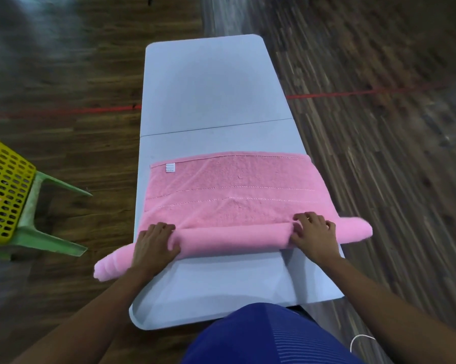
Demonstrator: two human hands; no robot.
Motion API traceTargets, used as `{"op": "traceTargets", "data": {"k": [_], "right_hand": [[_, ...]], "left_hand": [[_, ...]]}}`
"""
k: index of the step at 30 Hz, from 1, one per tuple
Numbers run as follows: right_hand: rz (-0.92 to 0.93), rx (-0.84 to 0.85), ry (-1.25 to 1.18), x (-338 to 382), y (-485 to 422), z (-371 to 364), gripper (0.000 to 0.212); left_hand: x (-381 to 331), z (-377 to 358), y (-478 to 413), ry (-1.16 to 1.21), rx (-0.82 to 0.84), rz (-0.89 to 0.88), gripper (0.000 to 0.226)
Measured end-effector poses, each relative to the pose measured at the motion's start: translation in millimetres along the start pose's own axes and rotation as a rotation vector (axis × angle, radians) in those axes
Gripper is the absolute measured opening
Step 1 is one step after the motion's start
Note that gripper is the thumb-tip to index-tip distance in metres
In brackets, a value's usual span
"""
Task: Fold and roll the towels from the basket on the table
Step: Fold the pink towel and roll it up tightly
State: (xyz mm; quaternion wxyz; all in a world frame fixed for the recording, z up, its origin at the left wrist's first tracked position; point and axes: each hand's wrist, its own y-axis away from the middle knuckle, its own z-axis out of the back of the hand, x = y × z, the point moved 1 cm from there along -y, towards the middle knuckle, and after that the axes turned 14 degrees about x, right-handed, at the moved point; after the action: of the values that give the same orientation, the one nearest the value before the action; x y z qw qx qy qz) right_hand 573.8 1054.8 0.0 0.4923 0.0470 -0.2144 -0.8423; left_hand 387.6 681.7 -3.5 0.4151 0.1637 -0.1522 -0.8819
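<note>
Left hand [153,243] and right hand [313,235], fingers [166,227] seemingly curled, over a half-rolled pink towel [229,185] on a white table [211,88]

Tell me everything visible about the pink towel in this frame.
The pink towel is terry cloth with stitched bands and a small white label near its far left corner. It lies flat across the pale table, its near part rolled into a tube whose ends overhang both table sides. The left hand and right hand grip the roll.

Blue top [261,334] with fine ribbed stripes
</note>
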Motion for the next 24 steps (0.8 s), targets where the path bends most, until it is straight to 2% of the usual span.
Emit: {"op": "traceTargets", "data": {"k": [2,4,6,8,10,12,13,15,17,18,19,22,24], "right_hand": [[-0.016,-0.156,-0.023,3,-1,0,0.031],[0.023,-0.134,-0.054,5,0,-1,0.034],[0.081,-0.03,-0.039,4,2,-6,0.049],[0.134,0.043,0.004,1,4,-13,0.061],[0.157,0.024,0.031,-2,5,-18,0.056],[0.135,0.013,0.042,-2,2,-15,0.05],[0.111,0.038,0.056,0,0,-9,0.047],[0.078,0.19,0.094,6,-5,4,0.042],[0.047,0.372,0.034,6,-12,16,0.038],[0.02,0.398,-0.007,4,-13,20,0.039],[-0.005,0.341,-0.023,2,-13,21,0.04],[-0.037,-0.038,-0.045,-1,-11,13,0.025],[0.027,-0.133,-0.074,0,-6,5,0.024]], "left_hand": [[-4,0,0,0.016,-0.145,0.046,0.038],[-10,-2,1,0.036,-0.202,0.012,0.033],[-10,-9,4,0.011,-0.144,-0.063,0.037],[-6,-14,8,-0.018,-0.035,-0.102,0.05],[-4,-15,9,-0.002,0.008,-0.086,0.055],[-5,-11,7,0.001,0.005,-0.08,0.048],[-6,-7,5,0.009,0.004,-0.08,0.043],[-5,0,1,0.046,0.071,-0.073,0.045],[1,7,-4,0.112,0.157,-0.055,0.049],[4,8,-6,0.132,0.159,-0.052,0.049],[6,9,-7,0.126,0.113,-0.056,0.048],[5,3,-10,0.099,-0.108,-0.026,0.045],[-1,-3,-8,0.102,-0.17,-0.02,0.043]]}}
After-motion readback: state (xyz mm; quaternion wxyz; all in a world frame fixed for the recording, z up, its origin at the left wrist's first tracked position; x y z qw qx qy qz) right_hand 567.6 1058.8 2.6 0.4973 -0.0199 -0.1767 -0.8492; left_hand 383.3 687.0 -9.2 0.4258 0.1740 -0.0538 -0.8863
